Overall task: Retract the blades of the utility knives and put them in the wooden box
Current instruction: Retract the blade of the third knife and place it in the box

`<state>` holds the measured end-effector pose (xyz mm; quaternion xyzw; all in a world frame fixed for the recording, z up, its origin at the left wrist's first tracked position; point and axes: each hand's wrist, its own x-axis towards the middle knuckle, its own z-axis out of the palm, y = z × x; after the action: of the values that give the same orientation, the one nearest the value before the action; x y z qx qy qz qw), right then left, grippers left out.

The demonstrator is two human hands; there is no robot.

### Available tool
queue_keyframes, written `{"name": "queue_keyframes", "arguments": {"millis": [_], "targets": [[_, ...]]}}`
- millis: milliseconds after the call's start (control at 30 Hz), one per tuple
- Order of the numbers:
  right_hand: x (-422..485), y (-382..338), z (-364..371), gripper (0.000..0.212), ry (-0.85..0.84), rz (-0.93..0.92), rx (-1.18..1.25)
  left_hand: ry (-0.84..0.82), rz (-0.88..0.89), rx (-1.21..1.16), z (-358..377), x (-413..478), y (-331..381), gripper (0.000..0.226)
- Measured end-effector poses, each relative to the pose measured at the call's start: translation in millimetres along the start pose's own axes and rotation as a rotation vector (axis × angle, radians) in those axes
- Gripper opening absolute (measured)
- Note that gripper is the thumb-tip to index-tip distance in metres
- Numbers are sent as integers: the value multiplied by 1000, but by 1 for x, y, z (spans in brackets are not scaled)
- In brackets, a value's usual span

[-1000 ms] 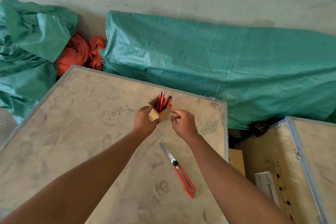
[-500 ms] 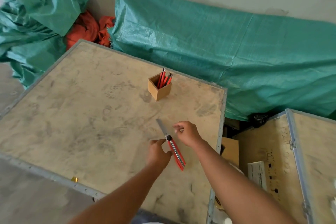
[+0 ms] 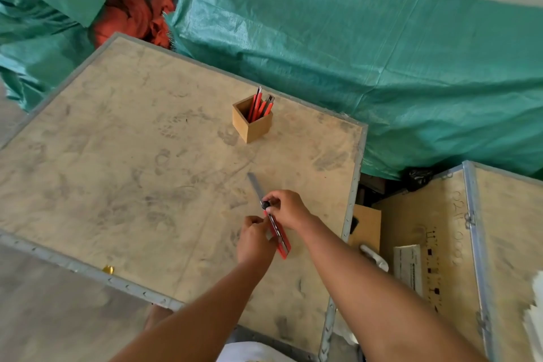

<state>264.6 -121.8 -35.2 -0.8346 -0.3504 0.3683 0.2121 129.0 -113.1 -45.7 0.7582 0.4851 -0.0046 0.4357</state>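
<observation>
Head view: near the crate top's point(image 3: 123, 173) right edge, the red utility knife point(image 3: 278, 236) is pinched at its handle by the left hand point(image 3: 255, 239), its black slider by the right hand point(image 3: 286, 209). Light, rigid, blade point(image 3: 256, 185) exposed; the handle is judged safest. Toward the far edge stands the wooden box point(image 3: 253, 124).

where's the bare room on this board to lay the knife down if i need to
Most of the board is bare: the whole stretch left of the wooden box, out to the metal edging, and the strip between the box and the hands. Crowded only where the left hand and right hand hold the utility knife.
</observation>
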Motion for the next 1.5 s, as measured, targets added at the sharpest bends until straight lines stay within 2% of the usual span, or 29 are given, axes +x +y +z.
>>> {"name": "queue_keyframes", "arguments": {"millis": [200, 267, 400, 533, 933, 1200, 1400, 1500], "targets": [[0, -8, -10, 22, 82, 49, 187, -68, 8, -171, -16, 10, -7, 61], [-1, -18, -17, 20, 121, 57, 284, -102, 25, -262, -29, 17, -6, 66], [-3, -46, -36, 19, 204, 19, 419, -142, 53, -363, -82, 24, 11, 57], [-9, -79, -57, 24, 256, -35, 523, -207, 161, -412, -132, 28, 24, 50], [-26, -155, -107, 28, 350, -239, 613, -379, 319, -649, -231, 29, 55, 45], [-31, -176, -113, 33, 325, -302, 585, -362, 296, -680, -259, 37, 50, 42], [-36, -182, -110, 30, 423, -335, 575, -341, 286, -709, -259, 35, 50, 39], [-40, -183, -115, 27, 384, -322, 554, -344, 296, -687, -258, 31, 52, 39]]}}
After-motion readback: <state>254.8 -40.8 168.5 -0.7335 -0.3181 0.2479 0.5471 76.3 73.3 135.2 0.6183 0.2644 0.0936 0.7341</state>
